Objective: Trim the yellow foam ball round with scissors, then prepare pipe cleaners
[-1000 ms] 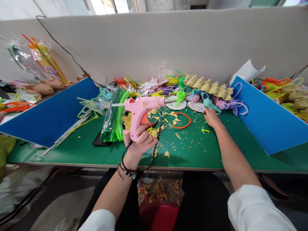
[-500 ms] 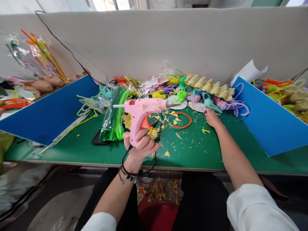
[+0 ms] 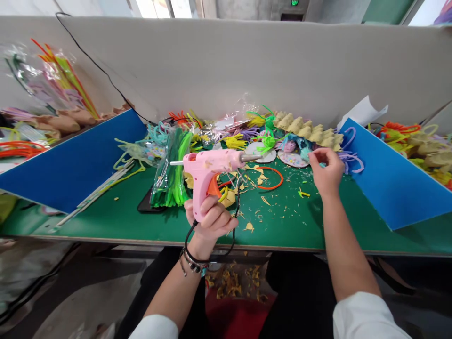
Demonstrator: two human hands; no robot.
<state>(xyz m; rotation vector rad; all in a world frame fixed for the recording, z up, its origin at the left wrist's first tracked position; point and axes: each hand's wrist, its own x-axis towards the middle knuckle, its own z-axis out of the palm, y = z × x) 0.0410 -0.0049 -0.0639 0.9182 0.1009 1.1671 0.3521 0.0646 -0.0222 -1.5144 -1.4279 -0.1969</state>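
My left hand [image 3: 212,217] is wrapped round the handle of a pink hot glue gun [image 3: 215,161], held up above the table with its metal nozzle pointing right. A glue stick [image 3: 176,163] juts from the gun's back end. Over the right of the table, my right hand [image 3: 327,170] is raised with thumb and forefinger pinched together. Whether anything is between those fingertips I cannot make out. Just left of them are a teal fuzzy piece [image 3: 304,153] and a round white disc with coloured dots [image 3: 292,159]. Another pale disc [image 3: 263,153] lies beside a bright green pipe-cleaner figure [image 3: 269,134].
Blue partition boards stand at left [image 3: 77,160] and right [image 3: 391,181]. A bag of green pipe cleaners [image 3: 173,169] lies on a dark flat object. Behind are an egg carton [image 3: 309,129] and coloured bundles. Scraps and an orange pipe-cleaner loop [image 3: 270,179] lie on the green table.
My right hand has lifted off the dotted disc's edge and moved slightly right, fingers now pinched. My left hand still grips the glue gun. The view has shifted slightly.
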